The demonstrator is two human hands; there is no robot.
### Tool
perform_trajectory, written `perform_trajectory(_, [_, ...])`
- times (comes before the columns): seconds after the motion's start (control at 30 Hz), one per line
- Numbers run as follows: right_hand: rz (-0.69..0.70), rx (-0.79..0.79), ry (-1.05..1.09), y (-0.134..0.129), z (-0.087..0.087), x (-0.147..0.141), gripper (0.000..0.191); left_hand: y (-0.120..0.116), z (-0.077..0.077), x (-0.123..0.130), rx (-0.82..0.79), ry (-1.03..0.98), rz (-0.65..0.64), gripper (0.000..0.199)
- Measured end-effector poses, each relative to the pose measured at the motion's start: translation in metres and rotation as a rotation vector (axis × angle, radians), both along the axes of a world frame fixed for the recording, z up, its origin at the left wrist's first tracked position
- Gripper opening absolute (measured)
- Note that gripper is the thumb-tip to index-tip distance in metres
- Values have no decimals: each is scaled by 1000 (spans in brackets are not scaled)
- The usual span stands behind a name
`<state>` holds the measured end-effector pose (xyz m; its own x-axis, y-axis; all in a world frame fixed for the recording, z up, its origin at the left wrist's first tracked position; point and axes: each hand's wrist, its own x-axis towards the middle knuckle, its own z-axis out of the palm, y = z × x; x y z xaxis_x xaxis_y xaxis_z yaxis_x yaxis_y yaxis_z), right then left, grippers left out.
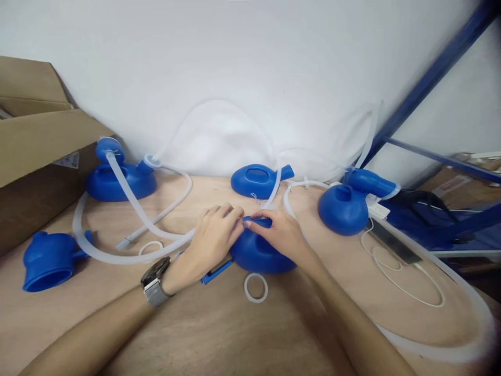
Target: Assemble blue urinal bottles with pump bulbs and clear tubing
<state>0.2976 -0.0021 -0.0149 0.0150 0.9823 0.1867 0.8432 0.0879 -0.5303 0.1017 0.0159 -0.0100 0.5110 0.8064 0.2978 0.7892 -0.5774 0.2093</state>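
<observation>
In the middle of the table lies a blue plastic urinal bottle (263, 256), partly covered by my hands. My left hand (219, 230) has its fingers curled together on the bottle's upper left part; the fingertips are partly hidden. From the other side, my right hand (284, 232) pinches the top of the same bottle, thumb and index finger closed around its handle area. A flat blue piece (217, 272) sticks out beneath my left wrist. A white ring (255, 288) lies on the wood just in front of the bottle.
More blue bottles stand behind: one left (121, 183), one centre (253, 181), one right (343, 211). A blue wide-mouthed funnel piece (49, 261) lies left. Translucent hoses (129, 190) loop around. A cardboard box (43, 156), a power strip (395, 243) and a blue rack (434, 68) flank the table.
</observation>
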Motion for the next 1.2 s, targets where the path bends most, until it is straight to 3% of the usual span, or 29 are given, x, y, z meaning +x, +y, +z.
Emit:
perform_trajectory(0.23, [-53, 6, -63, 0, -1, -3, 27, -1, 4, 4, -36, -9, 54, 20])
perform_trajectory(0.37, [-9, 28, -103, -1, -1, -1, 29, 1, 8, -3, -55, -18, -39, 22])
perform_trajectory(0.57, [-27, -5, -184, 2, -1, 2, 36, 2, 18, -29, -53, 43, -175, 53])
perform_trajectory(0.73, [-60, -20, -190, 7, 1, 16, 39, 18, 36, -83, -254, 279, -48, 84])
perform_trajectory(0.87, [-95, -29, -83, 11, 4, 30, 41, 36, 56, -131, -481, 414, 171, 75])
perform_trajectory(0.93, [-91, -8, 10, 13, 6, 37, 39, 40, 69, -150, -443, 369, 288, 57])
perform_trajectory(1.07, [-71, 9, 205, 14, 14, 51, 42, 46, 87, -182, -178, 282, 506, 23])
perform_trajectory(1.13, [-96, -9, 348, 14, 19, 57, 48, 53, 87, -204, -129, 253, 580, 24])
perform_trajectory(1.2, [-156, -11, 525, 13, 26, 64, 52, 62, 80, -230, -215, 186, 567, 34])
